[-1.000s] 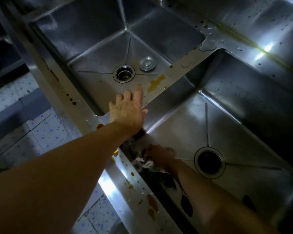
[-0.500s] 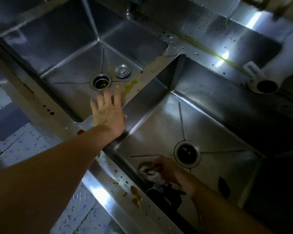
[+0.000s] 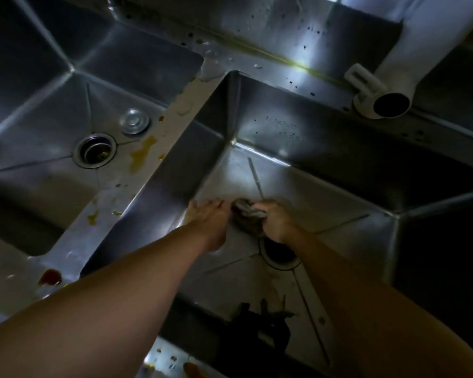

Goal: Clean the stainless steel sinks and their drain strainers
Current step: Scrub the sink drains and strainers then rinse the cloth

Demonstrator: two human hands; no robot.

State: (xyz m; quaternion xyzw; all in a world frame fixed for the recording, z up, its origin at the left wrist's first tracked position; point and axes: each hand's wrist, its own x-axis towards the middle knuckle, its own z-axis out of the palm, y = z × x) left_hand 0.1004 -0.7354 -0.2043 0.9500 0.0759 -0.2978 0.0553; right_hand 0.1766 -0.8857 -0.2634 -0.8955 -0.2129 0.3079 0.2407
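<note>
A crumpled grey cloth (image 3: 247,216) is gripped in the curled fingers of the right hand (image 3: 275,221), just above the round drain (image 3: 280,255) on the floor of the right sink (image 3: 325,186). The left hand (image 3: 206,218) is laid beside it with fingers extended, touching the brushed steel. In the left sink (image 3: 38,110) a round strainer (image 3: 135,121) is seen beside the open drain (image 3: 95,153). The divider (image 3: 148,170) is marked by yellowish stains.
</note>
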